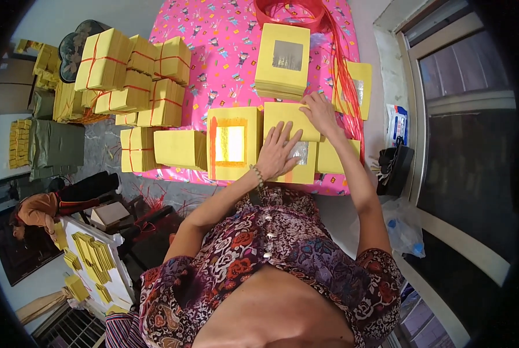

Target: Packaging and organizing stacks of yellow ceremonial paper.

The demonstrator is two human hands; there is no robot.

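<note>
My left hand [277, 153], a beaded bracelet at its wrist, lies flat with fingers stretched over yellow paper [288, 119]. Beneath that hand a silver foil patch [299, 152] partly shows. At the paper's far right corner, my right hand [320, 113] has its fingers bent and drawn together on the edge. To the left sits a yellow paper stack [251, 139] with a bright foil square framed in orange. Beyond my hands stands a tall stack of yellow paper [282, 55] topped by a silver patch. Another yellow stack [337, 156] lies beside my right forearm.
Bundles tied with red string [106, 64] are piled on the table's left. Red plastic strands [343, 81] hang down the right side from a red coil [291, 14]. The pink patterned tablecloth [221, 64] covers the table. A person [42, 211] is at a side table, lower left.
</note>
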